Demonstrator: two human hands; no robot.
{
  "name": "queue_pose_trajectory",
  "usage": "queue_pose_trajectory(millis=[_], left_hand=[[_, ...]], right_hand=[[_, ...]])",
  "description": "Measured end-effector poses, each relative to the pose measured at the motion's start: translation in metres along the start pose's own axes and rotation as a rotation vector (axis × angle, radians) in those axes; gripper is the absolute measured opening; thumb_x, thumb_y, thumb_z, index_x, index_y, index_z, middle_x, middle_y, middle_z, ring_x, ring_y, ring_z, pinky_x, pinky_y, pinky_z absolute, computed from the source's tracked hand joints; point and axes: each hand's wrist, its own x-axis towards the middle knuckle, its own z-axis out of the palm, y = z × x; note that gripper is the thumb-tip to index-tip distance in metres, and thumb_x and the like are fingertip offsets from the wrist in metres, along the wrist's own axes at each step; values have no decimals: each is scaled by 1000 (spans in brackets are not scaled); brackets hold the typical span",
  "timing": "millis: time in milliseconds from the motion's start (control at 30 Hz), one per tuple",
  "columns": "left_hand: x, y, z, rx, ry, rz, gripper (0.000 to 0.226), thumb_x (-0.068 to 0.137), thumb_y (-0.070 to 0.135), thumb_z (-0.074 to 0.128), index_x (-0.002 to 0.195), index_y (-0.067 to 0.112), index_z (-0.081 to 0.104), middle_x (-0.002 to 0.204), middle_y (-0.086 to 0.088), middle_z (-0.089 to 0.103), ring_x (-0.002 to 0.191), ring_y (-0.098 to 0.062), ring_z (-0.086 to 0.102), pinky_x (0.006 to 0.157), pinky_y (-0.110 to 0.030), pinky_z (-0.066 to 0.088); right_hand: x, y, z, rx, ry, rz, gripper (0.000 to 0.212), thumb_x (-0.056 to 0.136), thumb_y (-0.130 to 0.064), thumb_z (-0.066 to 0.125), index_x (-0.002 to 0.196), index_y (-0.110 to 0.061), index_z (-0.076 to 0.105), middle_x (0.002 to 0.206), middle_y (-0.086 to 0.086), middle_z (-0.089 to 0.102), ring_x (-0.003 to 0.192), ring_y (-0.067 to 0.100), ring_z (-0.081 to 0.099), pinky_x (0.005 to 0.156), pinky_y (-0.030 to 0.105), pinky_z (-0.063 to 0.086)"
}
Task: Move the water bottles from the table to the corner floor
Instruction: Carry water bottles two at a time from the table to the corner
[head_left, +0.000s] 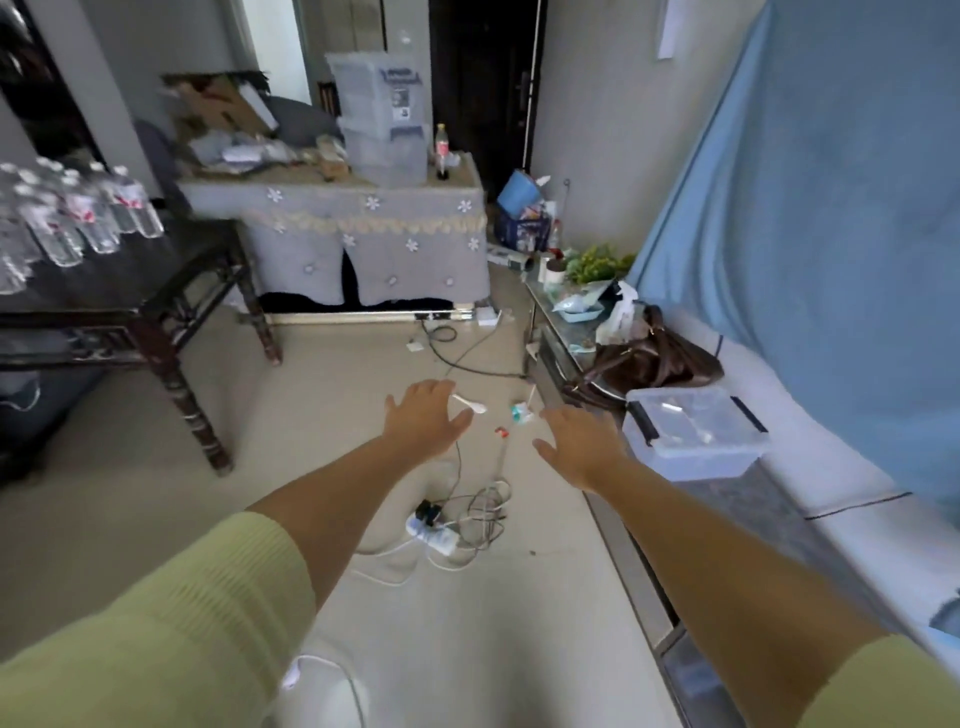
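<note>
Several clear water bottles (78, 213) with red-and-white labels stand packed together on a dark wooden table (156, 291) at the far left. My left hand (423, 415) and my right hand (582, 447) reach forward over the floor in the middle of the view, both empty with fingers relaxed and spread. Both hands are well to the right of the bottles and apart from them. Yellow-green sleeves cover my upper forearms.
A power strip (434, 535) with tangled cables lies on the floor below my hands. Small litter (519, 413) is scattered ahead. A grey-clothed table (363, 244) with plastic bins stands behind. A low glass table (566, 332) with a lidded box (696, 436) and a blue-covered sofa line the right.
</note>
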Motion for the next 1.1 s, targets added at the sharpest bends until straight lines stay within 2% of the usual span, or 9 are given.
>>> queue_pose_trajectory(millis=[167,333,600,767,900,1100], left_hand=[[33,-44,-3,57,-18,-46,61,96,51,46,148,22,31,154,-2,33,143,-23,27,117,-54,15],[86,-79,-19,53,19,-188,64,95,51,46,149,23,28,156,-2,30,144,-23,24,117,-55,12],[144,-133,-22,68,-7,-366,64,95,54,45,149,25,28,156,-1,28,145,-24,24,118,-55,13],[171,-196,-43,15,38,-521,63,95,55,44,148,23,30,154,-3,33,142,-27,30,115,-56,22],[190,-241,-54,41,47,-589,62,95,55,44,146,21,33,150,-6,38,138,-29,35,113,-51,27],[242,-356,-88,12,93,-642,62,95,53,45,147,21,32,150,-6,39,138,-29,35,115,-53,24]], right_hand=[[74,-20,-1,29,-36,-63,45,99,-42,39,141,-25,37,144,3,40,134,25,37,112,52,21],[165,-33,-9,-37,-60,-180,49,99,-43,37,144,-22,33,146,4,39,133,25,38,110,52,28],[283,-70,-20,-110,-118,-311,53,101,-42,33,149,-20,26,151,6,33,136,26,35,113,52,21],[350,-129,-9,-127,-151,-430,54,100,-42,34,149,-21,27,151,5,33,135,27,36,113,51,25],[391,-171,-2,-128,-184,-489,53,100,-41,35,148,-20,27,151,6,32,136,26,34,115,53,19],[497,-276,-12,-135,-150,-550,50,100,-41,34,146,-21,30,147,6,36,133,26,37,113,51,21]])
